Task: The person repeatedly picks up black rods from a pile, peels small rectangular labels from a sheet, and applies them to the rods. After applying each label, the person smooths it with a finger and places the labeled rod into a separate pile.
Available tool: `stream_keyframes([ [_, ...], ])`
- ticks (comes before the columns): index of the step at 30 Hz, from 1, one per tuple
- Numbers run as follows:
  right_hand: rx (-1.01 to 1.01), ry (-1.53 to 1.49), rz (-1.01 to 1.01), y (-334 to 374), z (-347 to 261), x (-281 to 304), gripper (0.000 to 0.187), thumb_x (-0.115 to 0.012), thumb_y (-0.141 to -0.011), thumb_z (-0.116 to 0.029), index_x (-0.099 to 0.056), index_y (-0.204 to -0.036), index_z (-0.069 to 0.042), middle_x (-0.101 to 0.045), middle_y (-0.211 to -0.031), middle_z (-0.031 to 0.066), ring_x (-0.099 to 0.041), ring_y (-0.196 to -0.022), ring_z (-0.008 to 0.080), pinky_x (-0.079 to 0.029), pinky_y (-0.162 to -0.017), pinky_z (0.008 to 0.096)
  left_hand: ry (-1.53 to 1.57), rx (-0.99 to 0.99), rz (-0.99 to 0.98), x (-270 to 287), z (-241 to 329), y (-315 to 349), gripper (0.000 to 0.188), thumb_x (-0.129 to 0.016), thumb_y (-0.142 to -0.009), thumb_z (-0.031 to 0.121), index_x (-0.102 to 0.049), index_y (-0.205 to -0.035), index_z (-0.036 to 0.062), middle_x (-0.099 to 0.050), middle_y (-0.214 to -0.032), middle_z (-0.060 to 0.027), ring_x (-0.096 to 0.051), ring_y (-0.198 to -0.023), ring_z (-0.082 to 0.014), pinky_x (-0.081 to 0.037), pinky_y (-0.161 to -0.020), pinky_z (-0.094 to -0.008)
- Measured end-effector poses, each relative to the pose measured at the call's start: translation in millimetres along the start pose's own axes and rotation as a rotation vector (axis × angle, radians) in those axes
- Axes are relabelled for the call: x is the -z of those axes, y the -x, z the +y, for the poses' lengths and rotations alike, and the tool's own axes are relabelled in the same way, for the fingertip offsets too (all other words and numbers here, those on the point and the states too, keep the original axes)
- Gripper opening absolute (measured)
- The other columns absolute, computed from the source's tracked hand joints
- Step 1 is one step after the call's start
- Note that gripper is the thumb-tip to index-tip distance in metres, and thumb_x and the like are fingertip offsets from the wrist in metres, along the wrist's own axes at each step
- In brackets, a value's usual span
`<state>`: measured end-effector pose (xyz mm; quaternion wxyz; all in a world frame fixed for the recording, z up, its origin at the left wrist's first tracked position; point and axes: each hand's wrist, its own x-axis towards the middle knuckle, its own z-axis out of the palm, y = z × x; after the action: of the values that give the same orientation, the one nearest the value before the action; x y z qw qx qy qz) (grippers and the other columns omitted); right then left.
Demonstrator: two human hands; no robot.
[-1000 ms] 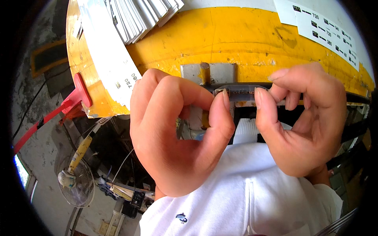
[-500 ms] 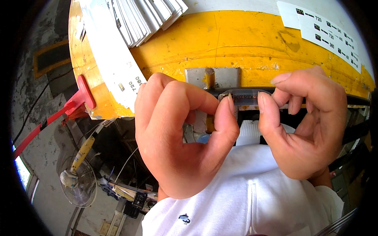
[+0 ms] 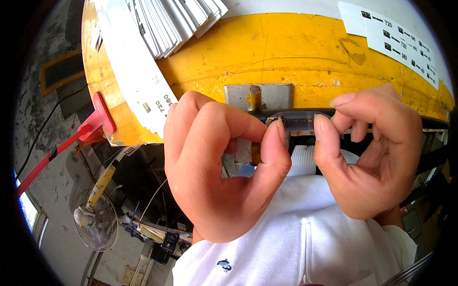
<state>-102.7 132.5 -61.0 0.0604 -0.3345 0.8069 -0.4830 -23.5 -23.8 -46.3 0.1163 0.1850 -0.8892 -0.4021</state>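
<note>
Clear strip [image 3: 300,122] stretched lengthwise at the near edge of the yellow bench [image 3: 296,52]. Left hand [image 3: 214,167]: grip closed, thumb and forefinger pinching one end. Right hand [image 3: 374,157]: likewise on the other. White papers [image 3: 131,66] near bench's left edge.

Likely workshop: scuffed yellow bench [image 3: 305,47]

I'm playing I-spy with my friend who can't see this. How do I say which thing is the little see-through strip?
Find the big yellow table and look at its near edge, where the left hand and right hand are. They pinch a small strip between them, one at each end. Unlike the white papers on the table, it's see-through and looks dark.
</note>
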Motion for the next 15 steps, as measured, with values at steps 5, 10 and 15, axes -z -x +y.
stream_keyframes([
  [5, -0.01, 0.038, -0.06, -5.7, -3.0, 5.6, 0.05, -0.073, -0.07, 0.017, -0.054, -0.112, -0.003, -0.058, -0.083, 0.0036, -0.05, -0.065, 0.0117, -0.035, -0.058, 0.025, -0.01, 0.011, -0.003, 0.3, 0.0, 0.3, 0.02, -0.071, -0.077, 0.0, -0.051, -0.074, 0.0041, -0.041, -0.074, 0.0014, -0.033, -0.068, -0.0082, -0.023, -0.061, -0.0239],
  [10, 0.02, 0.07, -0.014, -1.3, -1.3, 0.3, 0.048, -0.073, -0.07, 0.016, -0.056, -0.11, -0.003, -0.058, -0.084, 0.0035, -0.05, -0.065, 0.0118, -0.035, -0.058, 0.025, -0.004, 0.022, -0.005, 0.2, 0.7, 0.3, 0.02, -0.071, -0.078, 0.0, -0.052, -0.074, 0.004, -0.042, -0.074, 0.0015, -0.033, -0.067, -0.0079, -0.023, -0.06, -0.0237],
  [15, -0.004, 0.076, -0.062, -5.5, -2.8, 5.3, 0.048, -0.074, -0.07, 0.015, -0.056, -0.111, -0.003, -0.056, -0.084, 0.0026, -0.048, -0.066, 0.011, -0.035, -0.059, 0.0245, -0.009, 0.034, -0.028, 1.4, 1.6, -0.4, 0.02, -0.071, -0.079, 0.001, -0.052, -0.075, 0.0037, -0.043, -0.074, 0.0016, -0.033, -0.068, -0.0072, -0.024, -0.061, -0.0234],
])
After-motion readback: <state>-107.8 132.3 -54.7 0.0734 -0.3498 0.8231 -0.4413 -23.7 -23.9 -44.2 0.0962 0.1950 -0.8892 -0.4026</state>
